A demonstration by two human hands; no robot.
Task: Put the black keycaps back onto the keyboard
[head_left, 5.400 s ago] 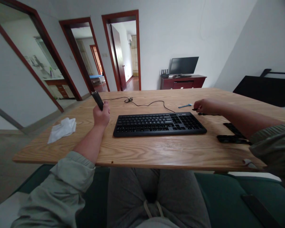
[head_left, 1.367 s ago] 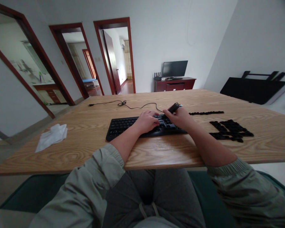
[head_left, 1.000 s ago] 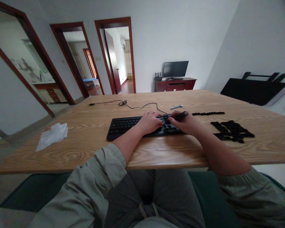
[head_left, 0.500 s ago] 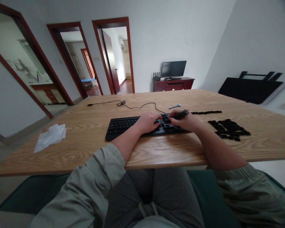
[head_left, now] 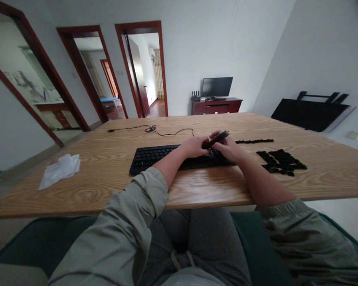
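A black keyboard (head_left: 155, 154) lies near the table's front edge, its right part behind my hands; the keys on its left part are in place. In my right hand (head_left: 230, 147) is a black stick-like tool (head_left: 216, 140), tilted up to the right; its exact kind does not show. My left hand (head_left: 196, 147) meets the right one over the keyboard, fingers closed at the tool's lower end. What the left fingertips pinch is hidden. To the right lie several loose black keycaps (head_left: 282, 160) in a cluster and a row of more keycaps (head_left: 254, 141) behind.
A thin black cable (head_left: 174, 134) runs back from the keyboard, knotted midway, to a plug at the far left. Crumpled white tissue (head_left: 60, 171) lies on the wooden table (head_left: 98, 178) at left. Beyond stand a cabinet (head_left: 217, 106) with a screen and, at right, a black folded thing (head_left: 310, 114).
My right hand has lifted the black tool from the keyboard and brought it left. My left hand has turned and closed toward the tool's lower end. The blue tool behind is now hidden.
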